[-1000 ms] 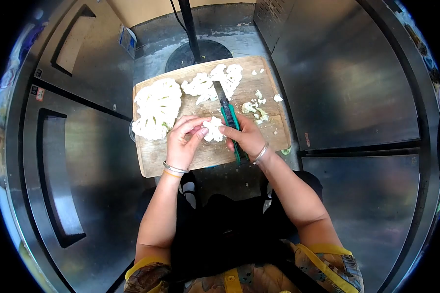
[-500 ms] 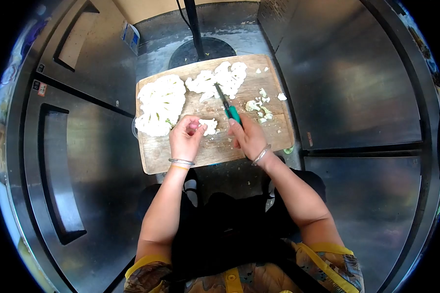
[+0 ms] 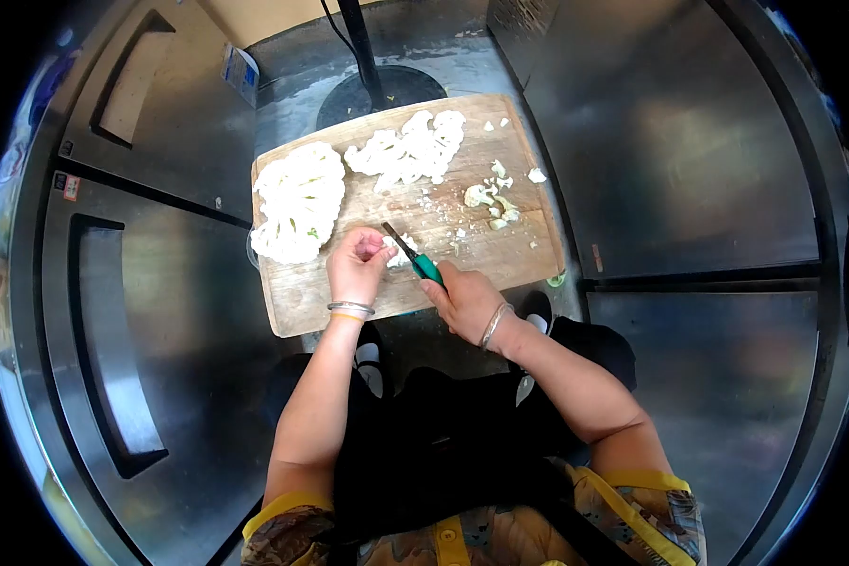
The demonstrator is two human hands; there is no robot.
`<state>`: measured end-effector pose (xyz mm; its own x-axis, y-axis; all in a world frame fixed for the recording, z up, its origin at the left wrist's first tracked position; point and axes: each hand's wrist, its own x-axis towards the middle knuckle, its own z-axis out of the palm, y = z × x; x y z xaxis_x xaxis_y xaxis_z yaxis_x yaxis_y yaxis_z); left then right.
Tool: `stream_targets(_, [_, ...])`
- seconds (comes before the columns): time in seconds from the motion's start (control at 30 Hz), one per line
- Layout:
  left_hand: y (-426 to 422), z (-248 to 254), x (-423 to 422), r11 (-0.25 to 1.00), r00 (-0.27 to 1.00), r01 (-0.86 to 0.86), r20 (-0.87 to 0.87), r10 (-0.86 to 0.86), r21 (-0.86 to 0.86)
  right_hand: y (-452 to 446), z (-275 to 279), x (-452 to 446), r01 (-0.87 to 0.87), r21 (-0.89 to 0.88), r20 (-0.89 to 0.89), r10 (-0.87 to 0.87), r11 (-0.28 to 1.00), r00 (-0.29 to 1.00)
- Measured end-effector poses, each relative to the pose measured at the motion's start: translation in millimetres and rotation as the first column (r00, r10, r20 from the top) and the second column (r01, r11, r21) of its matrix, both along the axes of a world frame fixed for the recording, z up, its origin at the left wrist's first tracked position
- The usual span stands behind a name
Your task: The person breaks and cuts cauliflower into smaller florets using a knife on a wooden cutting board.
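Note:
My left hand point(image 3: 357, 266) pinches a small cauliflower floret point(image 3: 402, 253) above the near part of a wooden cutting board point(image 3: 283, 300). My right hand point(image 3: 467, 300) is closed round the green handle of a knife point(image 3: 428, 269). Its dark, narrow blade points up and left across the floret, partly covering it. A large piece of cauliflower point(image 3: 300, 198) rests at the board's left. Cut florets point(image 3: 410, 149) lie spread at its far side, and stem trimmings point(image 3: 492, 200) are at the right with white crumbs around them.
Steel cabinet doors with black handles point(image 3: 113, 349) rise close on the left, and more steel doors point(image 3: 698, 141) stand on the right. Behind the board, a black pole point(image 3: 360, 47) stands on a round base point(image 3: 401, 87). My feet are below the board's near edge.
My right hand has drawn the knife back from the far florets, nearer to me and leftward, onto the floret in my left hand. The left hand has hardly moved.

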<state>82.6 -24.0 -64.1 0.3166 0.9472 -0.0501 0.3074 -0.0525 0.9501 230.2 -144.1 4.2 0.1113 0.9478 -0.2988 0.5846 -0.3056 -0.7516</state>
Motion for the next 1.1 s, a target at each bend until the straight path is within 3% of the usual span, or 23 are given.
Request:
stream_targets(0.5, [0.0,4.0,-2.0,0.996,0.999,0.051,0.013,-0.050,-0.078,4.2,2.2,-6.2,-0.017,-0.110,0.096,0.027,0.994,0.995])
stream_targets(1.1, [-2.0,9.2,2.8,0.999,0.992,0.046,-0.119,-0.045,0.005,7.4,6.6,-10.5,-0.057,-0.189,0.194,0.094,0.980,0.977])
